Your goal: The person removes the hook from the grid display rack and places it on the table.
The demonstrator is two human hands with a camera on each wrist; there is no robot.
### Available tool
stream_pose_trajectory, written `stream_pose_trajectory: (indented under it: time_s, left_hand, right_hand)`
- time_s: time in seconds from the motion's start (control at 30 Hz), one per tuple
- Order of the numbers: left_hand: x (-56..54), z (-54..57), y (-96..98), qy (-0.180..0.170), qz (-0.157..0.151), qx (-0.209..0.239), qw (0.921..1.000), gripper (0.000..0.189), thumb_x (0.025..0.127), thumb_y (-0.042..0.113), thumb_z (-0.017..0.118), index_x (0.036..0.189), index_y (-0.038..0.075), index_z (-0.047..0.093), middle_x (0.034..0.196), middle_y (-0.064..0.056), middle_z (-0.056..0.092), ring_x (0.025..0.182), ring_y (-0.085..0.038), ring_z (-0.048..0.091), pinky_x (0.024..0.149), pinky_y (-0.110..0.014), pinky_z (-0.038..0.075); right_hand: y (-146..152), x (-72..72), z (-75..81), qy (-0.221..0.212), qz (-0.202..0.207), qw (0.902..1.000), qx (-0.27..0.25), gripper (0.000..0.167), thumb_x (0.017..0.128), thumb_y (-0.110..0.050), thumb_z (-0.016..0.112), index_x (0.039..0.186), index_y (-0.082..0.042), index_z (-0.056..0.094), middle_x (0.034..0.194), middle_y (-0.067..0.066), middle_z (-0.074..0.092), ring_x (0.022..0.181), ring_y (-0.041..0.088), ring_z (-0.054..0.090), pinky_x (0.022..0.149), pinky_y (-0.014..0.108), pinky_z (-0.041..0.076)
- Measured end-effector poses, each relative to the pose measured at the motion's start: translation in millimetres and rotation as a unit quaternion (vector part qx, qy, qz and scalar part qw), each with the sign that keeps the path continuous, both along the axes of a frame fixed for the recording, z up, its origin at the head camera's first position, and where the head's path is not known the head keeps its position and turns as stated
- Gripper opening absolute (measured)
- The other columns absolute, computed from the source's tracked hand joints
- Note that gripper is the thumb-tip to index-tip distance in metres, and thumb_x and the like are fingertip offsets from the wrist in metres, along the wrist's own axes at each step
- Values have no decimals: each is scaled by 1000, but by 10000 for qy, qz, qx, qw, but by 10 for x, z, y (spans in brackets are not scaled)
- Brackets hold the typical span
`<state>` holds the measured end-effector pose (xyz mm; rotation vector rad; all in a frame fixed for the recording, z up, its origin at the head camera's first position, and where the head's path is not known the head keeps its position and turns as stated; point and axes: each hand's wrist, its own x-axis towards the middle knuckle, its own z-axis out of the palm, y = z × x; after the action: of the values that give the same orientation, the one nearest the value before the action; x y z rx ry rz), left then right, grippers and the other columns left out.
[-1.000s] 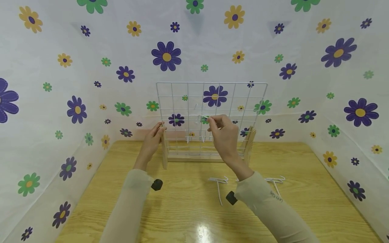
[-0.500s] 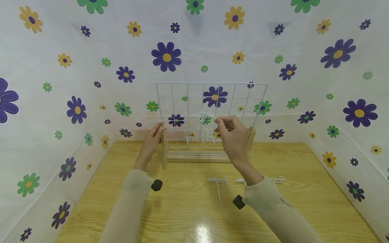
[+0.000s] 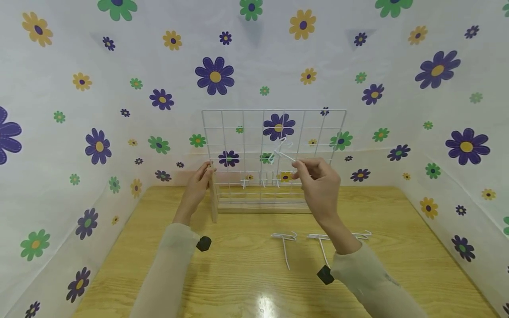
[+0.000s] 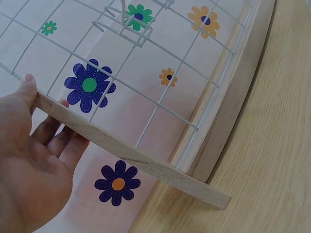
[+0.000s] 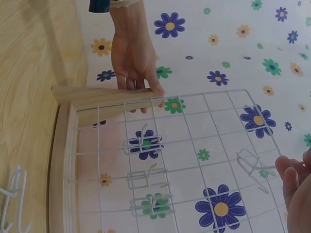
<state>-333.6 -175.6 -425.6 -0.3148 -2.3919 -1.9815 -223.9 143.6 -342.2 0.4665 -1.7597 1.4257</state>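
Observation:
A white wire grid panel stands upright in a wooden stand. My left hand grips the stand's left wooden post between thumb and fingers; the left wrist view shows the same post close up. With thumb and fingertips my right hand pinches the end of a white wire hook. That hook's frame points toward the grid, in front of it; whether they touch, I cannot tell. Three similar hooks hang side by side low on the grid.
On the wooden table, in front of the stand, lie three more white hooks, one to the left and two near my right forearm. A flower-print cloth surrounds the back and sides.
My right hand has moved right and slightly down with the hook, whose frame has turned. The third hanging hook and the middle table hook have come into sight. My left hand stays on the post.

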Motion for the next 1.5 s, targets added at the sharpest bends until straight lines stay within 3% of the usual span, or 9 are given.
stream_pose_trajectory:
  time_s: [0.17, 0.4, 0.6, 0.8, 1.1, 1.37, 1.5]
  left_hand:
    - [-22, -29, -8, 1, 0, -21, 10000, 56, 113, 34, 41, 165, 16, 29, 162, -14, 39, 150, -34, 34, 119, -49, 36]
    - [-66, -93, -25, 108, 23, -71, 9999, 57, 112, 39, 42, 164, 19, 30, 161, -11, 42, 150, -33, 35, 118, -48, 38]
    - [13, 7, -6, -32, -62, 29, 10000, 55, 114, 32, 40, 165, 16, 28, 162, -13, 39, 151, -34, 32, 119, -49, 35]
    - [106, 151, 7, -140, -57, -35, 9999, 53, 114, 25, 39, 164, 9, 27, 162, -17, 38, 150, -37, 33, 119, -49, 36]
    - [-63, -74, -23, 40, -8, -64, 10000, 57, 113, 38, 41, 165, 19, 29, 162, -10, 40, 151, -34, 32, 119, -49, 36]
    - [-76, -95, -30, 53, -24, -59, 10000, 56, 113, 37, 41, 165, 19, 29, 163, -11, 38, 151, -34, 32, 119, -50, 35]
    - [-47, -45, -15, -59, -36, 27, 10000, 54, 114, 32, 40, 165, 16, 29, 163, -13, 38, 151, -35, 31, 119, -50, 34]
  right_hand:
    - [72, 63, -17, -19, 19, 10000, -71, 6, 96, 8, 67, 100, 11, 68, 92, 22, 75, 66, 5, 67, 45, 11, 42]
    - [182, 152, -39, -20, 54, 9999, -85, 6, 96, 9, 66, 101, 12, 68, 92, 26, 74, 65, 5, 67, 45, 11, 44]
    - [245, 207, -102, -102, 124, 9997, -177, 5, 97, 7, 66, 99, 12, 68, 91, 23, 74, 64, 8, 68, 44, 12, 43]
    - [284, 255, -227, -299, 107, 9993, -217, 5, 96, 8, 67, 98, 13, 68, 90, 1, 77, 62, 6, 67, 43, 12, 41]
    - [304, 348, -385, -553, 122, 9979, -307, 5, 95, 9, 68, 99, 11, 69, 87, -6, 76, 63, 6, 68, 45, 12, 45]
    - [237, 426, -565, -913, 88, 9952, -341, 4, 94, 9, 69, 97, 8, 72, 84, -5, 75, 63, 8, 69, 44, 16, 48]
    - [158, 481, -626, -1202, 79, 9922, -326, 5, 94, 10, 69, 96, 6, 72, 80, -3, 75, 63, 6, 68, 45, 16, 48]
